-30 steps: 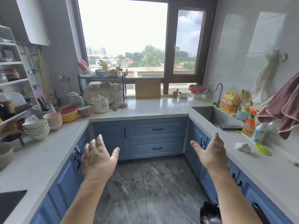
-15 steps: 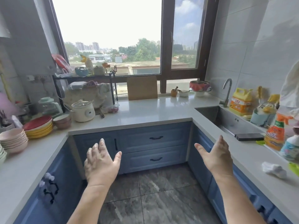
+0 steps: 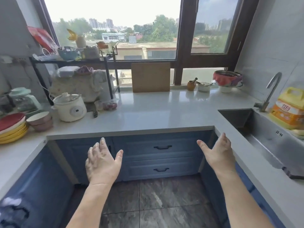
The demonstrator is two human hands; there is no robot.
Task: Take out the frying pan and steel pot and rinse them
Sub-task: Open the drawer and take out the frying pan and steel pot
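Note:
No frying pan or steel pot shows in this view. My left hand is held out in front of me, fingers spread, holding nothing. My right hand is likewise spread and empty, near the corner of the white counter. Both hover in front of two blue drawers, the upper one and the lower one, each shut with a black handle. The steel sink lies at the right, with its curved tap behind it.
A wooden cutting board leans on the window sill. A white slow cooker, stacked plates and bowls crowd the left counter. A yellow detergent jug stands by the sink. Blue cabinets flank the tiled floor.
The view has moved forward toward the far counter and drawers, which now look larger. Both hands stay spread and empty in front of me.

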